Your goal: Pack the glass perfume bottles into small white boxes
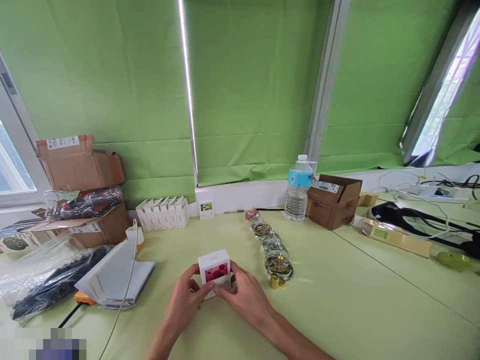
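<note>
A small white box (214, 261) with a red flower picture on its front stands upright near the middle of the table. My left hand (189, 295) is closed on its left side, the thumb at the lower front. From the right, my right hand (245, 291) grips the same box, its thumb also low on the front. The fingers behind the box are partly hidden. Right of the hands, a row of metal and glassy ring-like pieces (272, 245) runs away from me, with a small gold cylinder (274, 281) at its near end.
White boxes (163, 215) stand in a row at the back, beside a small white card-like box (206, 210). A water bottle (296, 195) and brown carton (332, 202) stand back right. Papers (116, 275), a cable and stacked cartons (80, 165) occupy the left.
</note>
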`<state>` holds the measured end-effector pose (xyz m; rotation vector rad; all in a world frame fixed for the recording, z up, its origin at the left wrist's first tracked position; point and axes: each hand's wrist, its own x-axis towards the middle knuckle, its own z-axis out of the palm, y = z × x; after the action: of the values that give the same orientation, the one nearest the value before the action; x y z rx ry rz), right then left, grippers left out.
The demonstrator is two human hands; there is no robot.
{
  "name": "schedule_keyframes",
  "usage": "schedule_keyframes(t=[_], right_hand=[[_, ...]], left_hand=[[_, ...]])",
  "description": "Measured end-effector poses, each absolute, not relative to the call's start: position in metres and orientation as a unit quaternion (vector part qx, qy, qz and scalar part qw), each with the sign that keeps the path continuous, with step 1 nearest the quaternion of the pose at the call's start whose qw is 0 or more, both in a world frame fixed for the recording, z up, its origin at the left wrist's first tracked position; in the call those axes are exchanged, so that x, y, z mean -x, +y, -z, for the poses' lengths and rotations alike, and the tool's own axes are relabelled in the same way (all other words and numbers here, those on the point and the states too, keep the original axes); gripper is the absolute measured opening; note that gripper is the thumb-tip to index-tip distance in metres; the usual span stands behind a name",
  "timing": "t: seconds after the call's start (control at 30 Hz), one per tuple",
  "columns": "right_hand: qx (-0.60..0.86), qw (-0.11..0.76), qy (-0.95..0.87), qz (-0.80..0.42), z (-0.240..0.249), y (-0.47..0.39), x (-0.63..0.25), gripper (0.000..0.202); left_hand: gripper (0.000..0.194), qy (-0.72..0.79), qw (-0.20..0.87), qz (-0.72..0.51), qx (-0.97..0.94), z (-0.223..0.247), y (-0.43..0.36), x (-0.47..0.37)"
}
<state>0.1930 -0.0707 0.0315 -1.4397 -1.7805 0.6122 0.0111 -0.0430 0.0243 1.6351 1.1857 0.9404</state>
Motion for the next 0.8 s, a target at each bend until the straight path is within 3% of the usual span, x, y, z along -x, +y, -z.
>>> schedule_keyframes(t=[0.17, 0.33, 0.57, 0.8], right_hand=[[0.573, 0.425, -0.662, -0.228, -0.008, -0.076, -0.174, 0.099], [0.553, 0.499, -0.614, -0.259, 0.005, -0.073, -0.157, 0.120], [0.552, 0.525, -0.584, -0.279, -0.004, -0.069, -0.146, 0.109], [0.590, 0.517, -0.583, -0.211, 0.003, -0.006, -0.154, 0.089]], left_hand=[[0.056, 0.439, 0.458, -0.387, -0.669, -0.028, -0.046, -0.013], [0.050, 0.476, 0.375, -0.400, -0.687, -0.034, -0.049, -0.015], [0.050, 0.494, 0.350, -0.397, -0.690, -0.033, -0.050, -0.017], [0.059, 0.518, 0.384, -0.457, -0.613, -0.022, -0.043, -0.016]])
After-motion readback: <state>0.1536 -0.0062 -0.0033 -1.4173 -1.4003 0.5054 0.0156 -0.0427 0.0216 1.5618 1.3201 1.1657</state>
